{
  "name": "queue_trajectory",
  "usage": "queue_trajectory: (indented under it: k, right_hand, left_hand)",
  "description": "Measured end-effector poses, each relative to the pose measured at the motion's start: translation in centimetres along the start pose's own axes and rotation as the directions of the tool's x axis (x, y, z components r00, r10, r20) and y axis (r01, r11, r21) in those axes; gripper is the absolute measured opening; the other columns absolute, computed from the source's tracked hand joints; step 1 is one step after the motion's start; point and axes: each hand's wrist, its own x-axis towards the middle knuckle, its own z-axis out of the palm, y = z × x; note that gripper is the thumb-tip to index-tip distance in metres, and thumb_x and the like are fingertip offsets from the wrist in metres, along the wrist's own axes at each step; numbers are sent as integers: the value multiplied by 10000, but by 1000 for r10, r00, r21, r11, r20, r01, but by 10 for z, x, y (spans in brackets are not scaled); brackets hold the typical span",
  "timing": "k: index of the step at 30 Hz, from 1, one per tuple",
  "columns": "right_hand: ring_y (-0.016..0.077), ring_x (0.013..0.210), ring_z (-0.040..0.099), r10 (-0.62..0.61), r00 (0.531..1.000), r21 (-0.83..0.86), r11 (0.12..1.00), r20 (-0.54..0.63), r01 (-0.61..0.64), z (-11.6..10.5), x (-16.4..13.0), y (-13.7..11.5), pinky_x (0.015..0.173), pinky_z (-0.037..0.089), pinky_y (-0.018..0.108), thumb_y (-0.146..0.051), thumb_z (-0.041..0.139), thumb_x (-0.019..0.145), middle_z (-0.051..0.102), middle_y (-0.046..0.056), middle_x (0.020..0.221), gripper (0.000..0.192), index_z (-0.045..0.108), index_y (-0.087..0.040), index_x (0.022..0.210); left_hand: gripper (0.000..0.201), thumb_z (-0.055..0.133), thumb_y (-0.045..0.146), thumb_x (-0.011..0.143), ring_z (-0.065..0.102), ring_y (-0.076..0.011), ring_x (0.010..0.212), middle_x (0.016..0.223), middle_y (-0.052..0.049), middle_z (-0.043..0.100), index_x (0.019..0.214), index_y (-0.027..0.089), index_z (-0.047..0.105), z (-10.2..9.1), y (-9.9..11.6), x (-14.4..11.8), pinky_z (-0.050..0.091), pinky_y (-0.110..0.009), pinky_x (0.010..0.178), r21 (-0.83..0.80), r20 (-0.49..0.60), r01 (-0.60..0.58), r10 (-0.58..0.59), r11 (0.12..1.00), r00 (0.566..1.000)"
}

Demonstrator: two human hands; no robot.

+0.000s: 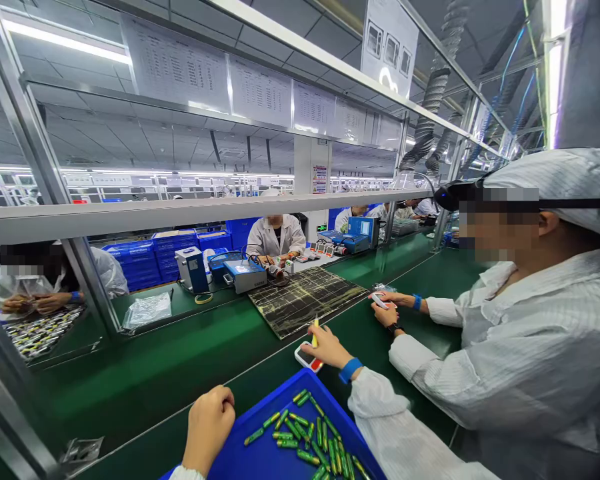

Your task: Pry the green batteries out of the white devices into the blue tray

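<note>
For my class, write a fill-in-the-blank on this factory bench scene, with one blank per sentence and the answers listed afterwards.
1. The green batteries lie in a tray coloured ____.
2. The right hand pinches a small ____ battery above a white and red device.
3. The left hand rests closed on the tray's ____ edge.
4. The right wrist wears a blue ____.

Answers: blue; yellow; left; wristband

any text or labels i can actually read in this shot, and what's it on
No text reads clearly.
Sheets on the overhead rail: printed tables, too small to read.
Hanging sign: pictures and a logo, blurred.
Pillar notice: too blurred.
Green batteries in the blue tray: print too small.
Small device under the right hand: no legible marking.
</note>
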Motion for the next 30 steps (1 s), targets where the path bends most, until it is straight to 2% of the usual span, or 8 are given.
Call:
queue_trajectory:
  k: [3,6,13,18,21,24,28,30]
  right_hand:
    - [283,928,557,45,994,-194,981,102,-25,-8,-2,19,909,290,437,-348,721,686,636,42,845,268,548,-206,836]
    - [282,906,594,63,984,-332,943,168,-4,-2,0,17,900,309,442,-348,687,731,656,69,880,238,557,-192,856]
    - [335,935,630,0,956,-432,892,292,132,38,16,-33,768,413,378,-315,764,643,689,150,921,223,634,-185,769]
    - [410,1049,571,-103,950,-414,882,296,225,77,14,-75,850,372,522,-403,769,641,673,213,992,311,640,-174,807]
    - [449,1126,494,-219,925,-301,901,310,314,105,5,-92,923,244,628,-368,825,544,654,224,1028,403,604,-162,810]
    - [436,1069,516,-301,901,-130,926,312,354,126,-2,-102,930,180,660,-247,818,509,666,162,899,363,522,-177,707]
    - [327,917,570,-335,892,69,942,303,330,136,-5,-108,908,304,538,-98,802,388,611,21,767,469,446,-207,673]
    - [270,857,566,-340,901,194,936,271,295,134,-6,-110,847,372,429,-82,777,388,569,-15,741,475,437,-216,691]
  left_hand:
    - [273,374,39,717,576,-134,669,686,3,643,659,187,597,-1,3,-1,311,-235,611,-16,10,-7,7,1000,1000]
    - [275,384,25,700,575,-137,690,697,2,648,656,184,604,0,3,-2,320,-237,639,-40,21,-14,14,999,1000]
    - [286,398,23,662,582,-137,729,711,-4,661,634,189,629,2,0,-1,339,-233,665,-78,67,-51,56,996,996]
    - [287,400,24,645,578,-135,719,704,-3,665,623,191,634,0,-1,-2,342,-237,662,-93,52,-35,40,995,998]
    - [282,404,25,641,575,-135,710,698,-3,664,618,191,631,1,-3,-2,343,-237,652,-113,17,-12,14,994,1000]
    - [277,406,29,655,570,-138,692,672,-2,647,618,190,628,2,-6,-1,343,-244,644,-132,-32,10,-14,991,999]
    - [285,383,47,709,566,-154,689,687,-14,629,662,187,627,4,-14,4,371,-269,659,-167,-109,35,-54,985,993]
    - [294,387,60,724,579,-168,768,777,-26,634,811,185,639,5,-19,8,412,-287,728,-190,-152,37,-67,981,986]
